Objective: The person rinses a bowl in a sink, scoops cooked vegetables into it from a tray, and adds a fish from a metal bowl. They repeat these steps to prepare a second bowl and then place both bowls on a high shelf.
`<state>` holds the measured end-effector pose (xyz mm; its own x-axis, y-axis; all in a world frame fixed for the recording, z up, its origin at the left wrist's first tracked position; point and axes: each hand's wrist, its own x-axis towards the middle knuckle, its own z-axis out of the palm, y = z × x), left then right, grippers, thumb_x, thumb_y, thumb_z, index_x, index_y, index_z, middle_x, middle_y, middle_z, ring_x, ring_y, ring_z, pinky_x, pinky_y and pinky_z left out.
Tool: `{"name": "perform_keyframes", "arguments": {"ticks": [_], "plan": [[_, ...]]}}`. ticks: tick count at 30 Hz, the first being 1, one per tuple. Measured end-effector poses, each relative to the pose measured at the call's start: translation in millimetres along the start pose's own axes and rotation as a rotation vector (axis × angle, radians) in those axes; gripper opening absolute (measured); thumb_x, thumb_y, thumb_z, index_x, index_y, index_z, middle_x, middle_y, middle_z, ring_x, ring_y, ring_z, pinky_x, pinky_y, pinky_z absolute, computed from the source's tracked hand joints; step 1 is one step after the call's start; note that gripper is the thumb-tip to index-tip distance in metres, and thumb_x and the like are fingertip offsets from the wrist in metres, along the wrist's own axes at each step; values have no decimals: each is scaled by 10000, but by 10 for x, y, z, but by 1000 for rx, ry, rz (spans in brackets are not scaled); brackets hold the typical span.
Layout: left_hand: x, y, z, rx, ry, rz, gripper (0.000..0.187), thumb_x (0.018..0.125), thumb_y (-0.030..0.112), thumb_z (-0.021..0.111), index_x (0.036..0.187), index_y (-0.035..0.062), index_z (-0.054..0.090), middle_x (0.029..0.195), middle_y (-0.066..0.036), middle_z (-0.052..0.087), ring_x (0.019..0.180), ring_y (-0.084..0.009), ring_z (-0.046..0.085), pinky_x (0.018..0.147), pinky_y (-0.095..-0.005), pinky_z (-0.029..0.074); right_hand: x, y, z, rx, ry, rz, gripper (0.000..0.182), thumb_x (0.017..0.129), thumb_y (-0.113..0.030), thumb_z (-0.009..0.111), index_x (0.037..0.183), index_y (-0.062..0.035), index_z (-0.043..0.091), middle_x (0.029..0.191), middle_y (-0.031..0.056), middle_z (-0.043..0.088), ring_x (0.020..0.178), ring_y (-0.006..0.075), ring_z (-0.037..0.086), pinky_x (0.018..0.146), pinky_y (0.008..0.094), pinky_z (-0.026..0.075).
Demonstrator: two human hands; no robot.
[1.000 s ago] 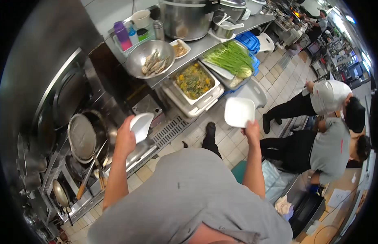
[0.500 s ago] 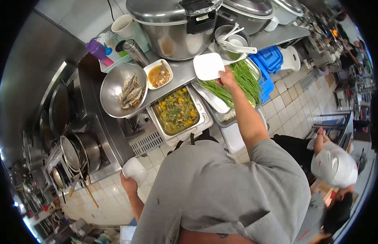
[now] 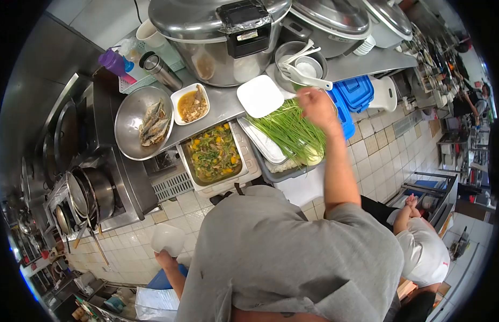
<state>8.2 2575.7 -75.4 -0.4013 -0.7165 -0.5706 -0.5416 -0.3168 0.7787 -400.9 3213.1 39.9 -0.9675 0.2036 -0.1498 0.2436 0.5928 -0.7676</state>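
Observation:
Low at the left, my left hand grips a white bowl by its edge, above the tiled floor. My right hand is stretched over the green stalks, just below the ladle handles; motion blurs its fingers. A white square plate rests at the counter's edge, left of that hand and apart from it. Behind the hand, a metal pot holds white ladles and a small white bowl.
A steel bowl of fish and a white dish of brown stew stand on the counter. Below sits a tray of cooked vegetables. Large cookers line the back. Another person is at right.
My right hand has let go of the white square plate, now on the counter, and moved right toward the ladles. My left hand, still with the bowl, appears lower in view.

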Motion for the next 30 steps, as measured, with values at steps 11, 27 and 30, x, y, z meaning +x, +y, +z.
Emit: {"name": "perform_keyframes", "arguments": {"ticks": [11, 27, 30], "plan": [[46, -231, -609, -133, 52, -69, 591, 845, 61, 467, 1436, 57, 499, 1302, -180, 600, 1138, -422, 643, 837, -639, 605, 1859, 17, -348, -1085, -59, -303, 312, 986, -171, 523, 1222, -180, 727, 1137, 136, 758, 1035, 350, 735, 853, 480, 600], [-192, -886, -1276, -550, 234, -50, 622, 847, 20, 428, 1468, 19, 469, 1370, -220, 582, 1154, -475, 653, 842, -685, 599, 2198, 782, -547, -1051, 45, -751, 392, 979, -146, 484, 1355, -187, 590, 1081, 164, 752, 928, 369, 745, 785, 514, 591], [-321, -700, -1190, -318, 333, 29, 569, 897, 30, 400, 1463, 31, 464, 1332, -230, 608, 1071, -446, 693, 676, -605, 654, 2011, 333, -608, -1234, -5, -631, 310, 1010, -182, 492, 1274, -188, 656, 1019, 139, 763, 909, 348, 749, 778, 485, 599]]}}
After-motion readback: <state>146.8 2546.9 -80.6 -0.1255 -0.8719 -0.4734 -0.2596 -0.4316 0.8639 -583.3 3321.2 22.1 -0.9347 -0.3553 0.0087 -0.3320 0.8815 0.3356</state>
